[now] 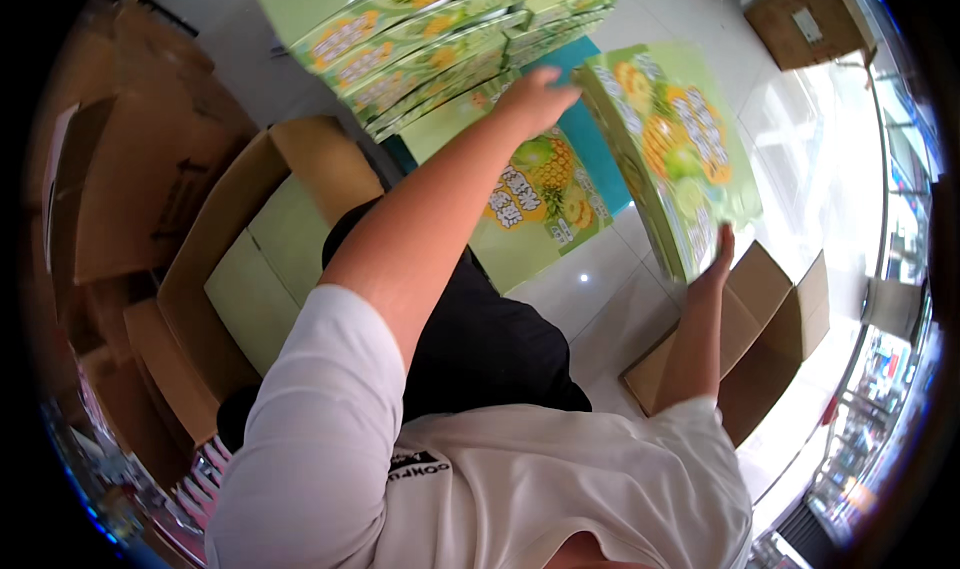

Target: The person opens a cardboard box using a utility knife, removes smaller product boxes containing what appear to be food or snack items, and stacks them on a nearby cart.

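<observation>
Tilted in the air at the right is a green carton (675, 141) printed with pineapples, limes and writing. The fingers of my left hand (536, 102), blurred, reach its upper left edge. My right hand (712, 261) supports the carton's lower end, its fingers partly hidden behind the corner. Below my left forearm lies a matching green carton (525, 261), on a teal surface (592, 141). Just beyond my left hand rises a stack of the same pineapple cartons (427, 43), several layers high.
To my left, an open cardboard box (217, 216) holds light green cartons (259, 276), with more brown cardboard (142, 156) behind it. Another open cardboard box (757, 344) stands by my right forearm. A closed brown box (806, 21) sits farther off on the tiled floor (592, 284).
</observation>
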`<act>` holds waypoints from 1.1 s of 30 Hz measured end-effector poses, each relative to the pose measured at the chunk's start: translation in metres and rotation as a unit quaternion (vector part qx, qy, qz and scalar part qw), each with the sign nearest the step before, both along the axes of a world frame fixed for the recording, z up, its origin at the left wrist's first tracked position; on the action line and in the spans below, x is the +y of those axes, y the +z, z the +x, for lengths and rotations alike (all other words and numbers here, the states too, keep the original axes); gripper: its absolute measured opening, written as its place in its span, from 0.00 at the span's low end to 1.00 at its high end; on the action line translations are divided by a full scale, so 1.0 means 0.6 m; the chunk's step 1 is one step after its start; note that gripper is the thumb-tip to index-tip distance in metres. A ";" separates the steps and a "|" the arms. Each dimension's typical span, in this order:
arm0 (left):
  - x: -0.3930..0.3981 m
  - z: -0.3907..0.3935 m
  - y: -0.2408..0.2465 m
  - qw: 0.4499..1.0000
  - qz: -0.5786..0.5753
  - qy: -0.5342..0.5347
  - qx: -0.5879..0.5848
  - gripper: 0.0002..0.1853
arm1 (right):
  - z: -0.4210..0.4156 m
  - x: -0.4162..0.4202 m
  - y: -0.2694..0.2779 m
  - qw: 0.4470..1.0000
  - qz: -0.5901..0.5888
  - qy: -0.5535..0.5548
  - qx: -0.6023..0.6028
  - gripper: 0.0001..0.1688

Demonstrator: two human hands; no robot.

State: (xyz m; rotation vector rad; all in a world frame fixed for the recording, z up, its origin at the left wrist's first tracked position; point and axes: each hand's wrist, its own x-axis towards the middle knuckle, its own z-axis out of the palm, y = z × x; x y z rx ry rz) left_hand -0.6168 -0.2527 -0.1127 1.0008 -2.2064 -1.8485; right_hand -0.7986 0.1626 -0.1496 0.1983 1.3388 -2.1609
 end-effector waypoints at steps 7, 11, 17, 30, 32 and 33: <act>0.062 0.133 -0.089 0.851 -0.177 -0.293 -0.398 0.46 | -0.127 -0.032 -0.176 0.994 0.038 0.078 -0.065 0.23; 0.017 0.152 -0.082 0.889 -0.087 -0.269 -0.361 0.44 | -0.109 -0.041 -0.201 0.986 0.049 0.138 -0.076 0.25; -0.009 0.138 0.051 0.946 -0.131 -0.172 -0.241 0.41 | -0.113 -0.124 -0.192 0.972 0.082 0.214 -0.054 0.27; -0.004 0.342 0.161 0.968 -0.094 -0.040 -0.228 0.35 | -0.061 -0.193 -0.109 0.579 0.702 0.317 0.265 0.37; 0.006 0.385 0.159 0.971 -0.054 0.013 -0.234 0.31 | 0.019 -0.235 -0.056 0.550 0.695 0.268 0.378 0.29; 0.011 0.396 0.160 0.981 -0.049 0.056 -0.179 0.29 | 0.066 -0.267 -0.031 0.575 0.680 0.256 0.375 0.24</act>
